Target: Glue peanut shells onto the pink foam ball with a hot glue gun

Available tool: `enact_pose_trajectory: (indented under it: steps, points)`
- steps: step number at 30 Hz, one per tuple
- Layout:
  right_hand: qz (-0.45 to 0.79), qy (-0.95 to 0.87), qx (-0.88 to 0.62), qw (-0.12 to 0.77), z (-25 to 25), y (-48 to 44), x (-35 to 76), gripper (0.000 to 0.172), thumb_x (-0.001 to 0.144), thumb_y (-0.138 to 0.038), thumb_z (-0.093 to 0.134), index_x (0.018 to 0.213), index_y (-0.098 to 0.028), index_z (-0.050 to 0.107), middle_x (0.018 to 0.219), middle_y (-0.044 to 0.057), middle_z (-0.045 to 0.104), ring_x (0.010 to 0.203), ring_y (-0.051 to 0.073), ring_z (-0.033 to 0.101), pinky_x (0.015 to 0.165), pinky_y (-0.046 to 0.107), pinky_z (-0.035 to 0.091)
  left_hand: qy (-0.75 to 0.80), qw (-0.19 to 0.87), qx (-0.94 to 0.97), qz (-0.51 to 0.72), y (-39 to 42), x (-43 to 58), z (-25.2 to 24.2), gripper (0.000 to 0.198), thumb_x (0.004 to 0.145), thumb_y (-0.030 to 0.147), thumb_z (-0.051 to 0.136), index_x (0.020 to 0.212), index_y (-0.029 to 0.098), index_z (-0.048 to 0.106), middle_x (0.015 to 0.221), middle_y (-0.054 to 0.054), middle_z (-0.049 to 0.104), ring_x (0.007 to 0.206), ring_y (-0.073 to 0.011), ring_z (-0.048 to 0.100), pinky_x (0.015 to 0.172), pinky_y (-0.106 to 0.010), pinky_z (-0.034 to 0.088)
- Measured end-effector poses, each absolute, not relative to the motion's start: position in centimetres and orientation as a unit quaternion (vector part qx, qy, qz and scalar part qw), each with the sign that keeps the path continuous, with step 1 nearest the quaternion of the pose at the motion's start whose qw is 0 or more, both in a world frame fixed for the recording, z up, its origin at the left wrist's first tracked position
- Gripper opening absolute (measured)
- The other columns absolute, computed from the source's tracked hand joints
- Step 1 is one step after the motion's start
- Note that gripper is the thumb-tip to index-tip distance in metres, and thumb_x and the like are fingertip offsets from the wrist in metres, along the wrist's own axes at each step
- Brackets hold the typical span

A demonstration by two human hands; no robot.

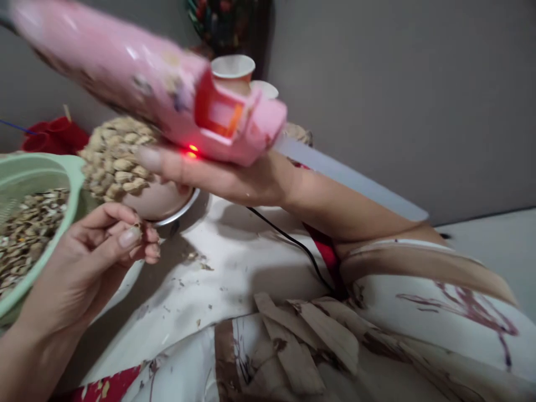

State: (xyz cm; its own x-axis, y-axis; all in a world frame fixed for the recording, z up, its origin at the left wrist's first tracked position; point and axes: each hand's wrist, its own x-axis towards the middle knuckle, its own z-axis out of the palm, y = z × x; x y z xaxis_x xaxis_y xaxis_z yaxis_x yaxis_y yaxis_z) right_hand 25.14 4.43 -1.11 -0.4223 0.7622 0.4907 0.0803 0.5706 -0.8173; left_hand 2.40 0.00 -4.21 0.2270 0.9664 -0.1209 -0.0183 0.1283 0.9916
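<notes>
My right hand [234, 178] grips a pink glue gun [142, 84] with a lit red lamp, its body pointing up and to the left. My left hand [104, 251] pinches a small pistachio shell [134, 229] between thumb and fingers. Just above the left hand is a rounded object covered with glued pistachio shells [115, 159], resting on a metal-rimmed base [180, 209]. The glue gun's black cord [288, 240] runs down across the white surface.
A green strainer bowl [46, 167] full of loose shells sits at the left. Paper cups [233, 68] stand behind the gun, red items [54, 137] at far left. My patterned clothing [377, 335] fills the bottom right. A grey wall is behind.
</notes>
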Motion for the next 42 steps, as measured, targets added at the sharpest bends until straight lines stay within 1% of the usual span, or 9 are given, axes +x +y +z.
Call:
enact_pose_trajectory:
  steps: [3, 7, 12, 16, 21, 26, 30, 34, 42]
  points:
    - [0.372, -0.78, -0.235, 0.444, -1.2, 4.7, 24.8, 0.021, 0.087, -0.024, 0.073, 0.077, -0.017, 0.055, 0.076, -0.004, 0.063, 0.075, 0.009, 0.06, 0.074, 0.02, 0.055, 0.441, 0.62, 0.467, 0.451, 0.4, 2.3, -3.6, 0.021, 0.067, 0.027, 0.091, 0.079, 0.023, 0.074, 0.065, 0.002, 0.072, 0.054, -0.0104, 0.065, 0.054, -0.018, 0.058]
    - [0.397, -0.789, -0.248, 0.398, -2.2, 4.6, 24.1, 0.028, 0.095, -0.04, 0.062, 0.077, -0.019, 0.058, 0.069, -0.002, 0.061, 0.066, 0.01, 0.057, 0.058, 0.02, 0.05, 0.418, 0.624, 0.44, 0.493, 0.9, 3.1, -3.6, 0.023, 0.063, 0.026, 0.094, 0.077, 0.018, 0.078, 0.058, 0.0, 0.071, 0.047, -0.0084, 0.062, 0.047, -0.016, 0.055]
    - [0.435, -0.768, -0.247, 0.399, -3.4, 4.3, 23.0, 0.03, 0.093, -0.048, 0.062, 0.089, -0.019, 0.064, 0.085, 0.004, 0.068, 0.077, 0.014, 0.062, 0.065, 0.024, 0.054, 0.399, 0.572, 0.438, 0.567, 0.9, 4.0, -4.1, 0.027, 0.061, 0.027, 0.094, 0.082, 0.018, 0.08, 0.066, -0.002, 0.076, 0.052, -0.0105, 0.067, 0.052, -0.018, 0.058]
    - [0.429, -0.761, -0.24, 0.424, -3.2, 4.0, 22.7, 0.029, 0.09, -0.044, 0.068, 0.087, -0.016, 0.063, 0.078, 0.002, 0.064, 0.069, 0.011, 0.057, 0.061, 0.022, 0.049, 0.399, 0.518, 0.486, 0.581, 0.4, 4.2, -4.6, 0.026, 0.071, 0.029, 0.089, 0.092, 0.019, 0.078, 0.07, -0.001, 0.077, 0.055, -0.0121, 0.069, 0.057, -0.021, 0.06]
    - [0.461, -0.764, -0.243, 0.381, -2.0, 3.0, 22.7, 0.029, 0.09, -0.041, 0.069, 0.076, -0.016, 0.064, 0.075, 0.001, 0.066, 0.065, 0.01, 0.058, 0.06, 0.022, 0.048, 0.344, 0.543, 0.501, 0.58, -0.3, 4.8, -4.8, 0.023, 0.077, 0.031, 0.085, 0.087, 0.02, 0.068, 0.062, 0.003, 0.072, 0.051, -0.0115, 0.067, 0.052, -0.02, 0.057]
    - [0.495, -0.729, -0.232, 0.412, -2.4, 2.6, 22.6, 0.024, 0.09, -0.041, 0.069, 0.082, -0.019, 0.064, 0.072, 0.001, 0.064, 0.063, 0.011, 0.058, 0.057, 0.023, 0.05, 0.321, 0.556, 0.477, 0.6, -0.8, 5.1, -3.6, 0.03, 0.08, 0.045, 0.08, 0.078, 0.016, 0.07, 0.06, 0.001, 0.07, 0.048, -0.0091, 0.063, 0.05, -0.018, 0.053]
    - [0.543, -0.672, -0.261, 0.431, -3.0, 3.0, 22.6, 0.033, 0.089, -0.049, 0.067, 0.076, -0.018, 0.065, 0.067, 0.002, 0.062, 0.056, 0.01, 0.054, 0.047, 0.021, 0.041, 0.3, 0.576, 0.452, 0.612, -1.0, 4.7, -2.0, 0.03, 0.078, 0.044, 0.081, 0.084, 0.017, 0.072, 0.058, 0.002, 0.066, 0.048, -0.0083, 0.059, 0.049, -0.018, 0.051]
    - [0.639, -0.585, -0.274, 0.418, -2.8, 3.0, 22.4, 0.04, 0.08, -0.055, 0.073, 0.091, -0.017, 0.07, 0.074, 0.005, 0.069, 0.051, 0.008, 0.054, 0.04, 0.018, 0.035, 0.289, 0.59, 0.439, 0.613, -0.9, 4.2, -1.4, 0.028, 0.083, 0.045, 0.075, 0.091, 0.017, 0.072, 0.064, 0.0, 0.068, 0.055, -0.0101, 0.063, 0.056, -0.02, 0.054]
    - [0.735, -0.524, -0.201, 0.38, -2.2, 1.5, 21.4, 0.037, 0.075, -0.045, 0.08, 0.09, -0.013, 0.067, 0.073, 0.005, 0.073, 0.049, 0.008, 0.061, 0.041, 0.014, 0.047, 0.27, 0.578, 0.44, 0.631, -1.0, 4.2, -1.4, 0.035, 0.089, 0.049, 0.064, 0.101, 0.016, 0.068, 0.075, -0.004, 0.069, 0.071, -0.0143, 0.068, 0.068, -0.025, 0.059]
